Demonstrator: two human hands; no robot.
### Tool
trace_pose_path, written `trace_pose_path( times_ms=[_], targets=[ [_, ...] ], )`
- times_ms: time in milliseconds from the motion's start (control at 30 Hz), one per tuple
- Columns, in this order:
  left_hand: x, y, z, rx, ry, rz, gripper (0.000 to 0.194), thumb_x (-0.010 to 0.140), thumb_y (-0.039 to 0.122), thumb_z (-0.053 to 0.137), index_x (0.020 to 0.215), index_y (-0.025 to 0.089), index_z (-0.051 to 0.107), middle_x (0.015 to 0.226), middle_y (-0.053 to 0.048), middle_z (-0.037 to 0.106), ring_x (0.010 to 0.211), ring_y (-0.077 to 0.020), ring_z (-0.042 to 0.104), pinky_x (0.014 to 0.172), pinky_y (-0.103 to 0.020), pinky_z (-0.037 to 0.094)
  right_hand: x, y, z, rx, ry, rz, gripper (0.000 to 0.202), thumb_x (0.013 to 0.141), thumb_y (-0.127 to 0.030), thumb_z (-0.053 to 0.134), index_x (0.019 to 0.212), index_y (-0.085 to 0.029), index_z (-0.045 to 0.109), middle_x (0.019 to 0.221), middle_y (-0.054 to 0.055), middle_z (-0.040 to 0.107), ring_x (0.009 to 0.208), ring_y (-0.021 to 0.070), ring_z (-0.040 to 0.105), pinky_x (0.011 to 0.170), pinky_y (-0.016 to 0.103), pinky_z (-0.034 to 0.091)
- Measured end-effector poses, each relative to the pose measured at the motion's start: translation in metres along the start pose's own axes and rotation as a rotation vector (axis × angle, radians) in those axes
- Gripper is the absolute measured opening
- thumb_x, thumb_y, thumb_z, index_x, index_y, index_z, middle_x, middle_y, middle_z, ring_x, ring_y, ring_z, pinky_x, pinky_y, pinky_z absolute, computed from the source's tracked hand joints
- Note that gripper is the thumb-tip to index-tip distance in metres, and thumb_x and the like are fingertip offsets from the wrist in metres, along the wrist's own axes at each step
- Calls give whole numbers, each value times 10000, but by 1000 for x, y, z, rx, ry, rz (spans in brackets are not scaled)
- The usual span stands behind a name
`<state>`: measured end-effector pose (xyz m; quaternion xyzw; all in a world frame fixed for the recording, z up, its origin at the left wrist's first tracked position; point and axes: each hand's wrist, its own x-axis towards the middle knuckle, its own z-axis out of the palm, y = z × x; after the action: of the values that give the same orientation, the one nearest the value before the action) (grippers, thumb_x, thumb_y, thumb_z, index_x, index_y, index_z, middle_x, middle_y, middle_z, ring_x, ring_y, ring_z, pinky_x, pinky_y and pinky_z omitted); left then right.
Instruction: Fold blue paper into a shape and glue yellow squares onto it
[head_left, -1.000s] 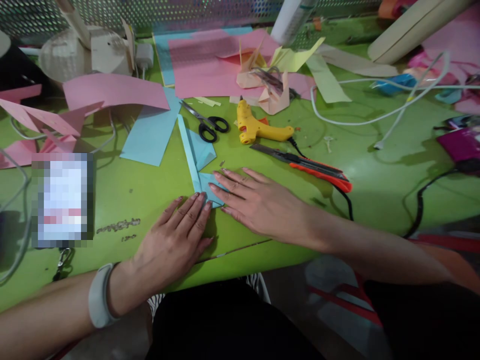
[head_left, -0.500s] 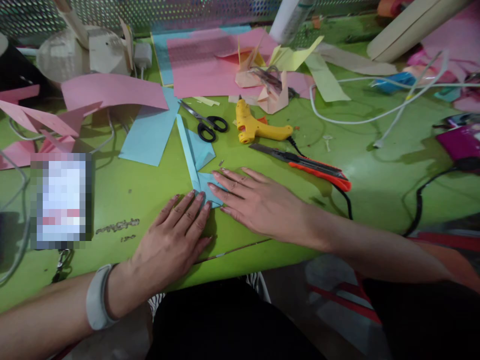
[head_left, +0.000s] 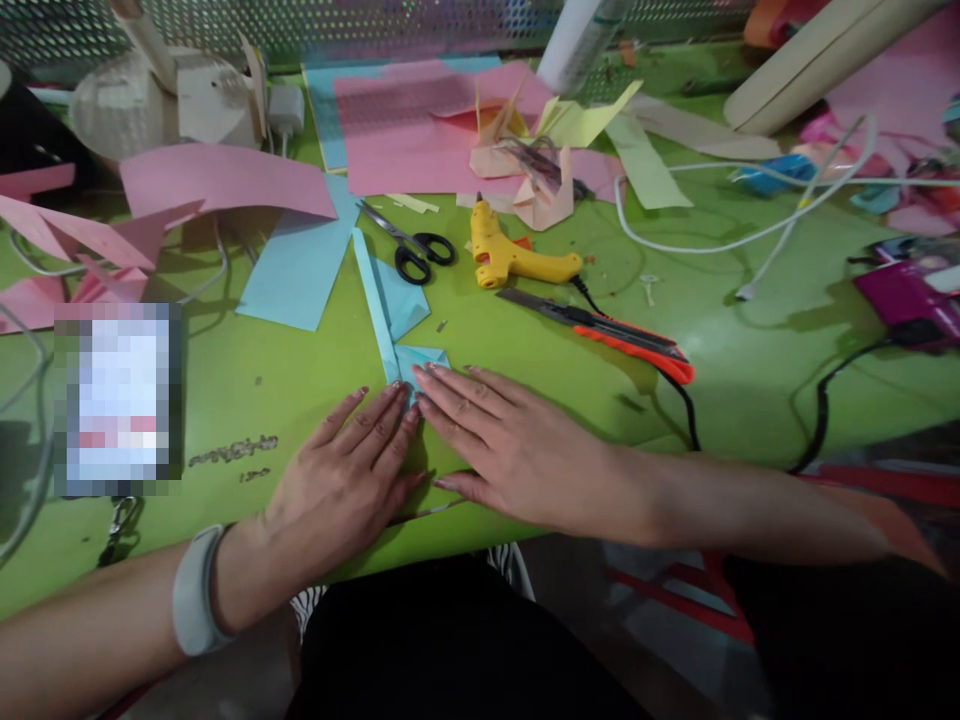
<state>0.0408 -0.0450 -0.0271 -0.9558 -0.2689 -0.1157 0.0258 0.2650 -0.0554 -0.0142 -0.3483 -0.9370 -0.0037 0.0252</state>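
A folded piece of light blue paper [head_left: 406,308] lies flat on the green table, with a long narrow strip along its left side and pointed flaps to the right. The fingertips of my left hand [head_left: 341,465] press on its lower left end, fingers stretched out. My right hand [head_left: 510,440] lies flat with extended fingers over the lower right flap, its fingertips close to those of my left. Both hands cover the paper's near end. Just beyond the paper are black-handled scissors [head_left: 414,252].
A yellow glue gun [head_left: 517,250] and an orange utility knife [head_left: 607,335] with its blade out lie to the right. A phone [head_left: 124,395] is at left. Pink paper sheets [head_left: 405,135], a blue sheet [head_left: 304,260] and a white cable [head_left: 697,245] spread across the back.
My right hand has slid slightly towards me and to the left over the paper, showing more of the right flap's top edge. My left hand has shifted slightly to the right.
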Motion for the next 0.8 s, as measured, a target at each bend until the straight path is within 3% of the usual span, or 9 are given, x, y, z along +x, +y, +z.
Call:
trace_pose_path(
  times_ms=[367, 633, 733, 800],
  targets=[
    [1, -4, -3, -45, -13, 1, 426, 980, 277, 459, 1305, 22, 563, 1368, -179, 569, 1297, -297, 530, 1092, -498, 430, -3, -2, 6, -129, 101, -36, 638, 1003, -475, 371, 1308, 55, 554, 1404, 255, 509, 1374, 331, 425, 1070, 490, 436],
    [-6, -12, -1, -84, -57, 13, 477, 997, 350, 422, 1366, 64, 519, 1451, -152, 482, 1352, -281, 469, 1124, -493, 390, -5, -2, 8, -175, 111, -36, 638, 989, -494, 406, 1301, 40, 565, 1398, 253, 521, 1355, 328, 451, 1049, 464, 457],
    [-8, -11, 1, -83, -48, 8, 511, 995, 385, 424, 1366, 46, 517, 1452, -167, 475, 1356, -290, 461, 1119, -488, 397, -8, 2, 1, -109, 130, -58, 565, 975, -454, 466, 1258, 16, 603, 1384, 241, 545, 1340, 330, 466, 1037, 458, 461],
    [-8, -10, 2, -81, -42, 5, 533, 990, 406, 432, 1362, 35, 519, 1445, -177, 480, 1354, -296, 463, 1120, -481, 397, -8, 6, -8, 21, 153, 14, 423, 972, -377, 484, 1154, -42, 666, 1283, 215, 634, 1237, 310, 563, 980, 440, 491]
  ],
)
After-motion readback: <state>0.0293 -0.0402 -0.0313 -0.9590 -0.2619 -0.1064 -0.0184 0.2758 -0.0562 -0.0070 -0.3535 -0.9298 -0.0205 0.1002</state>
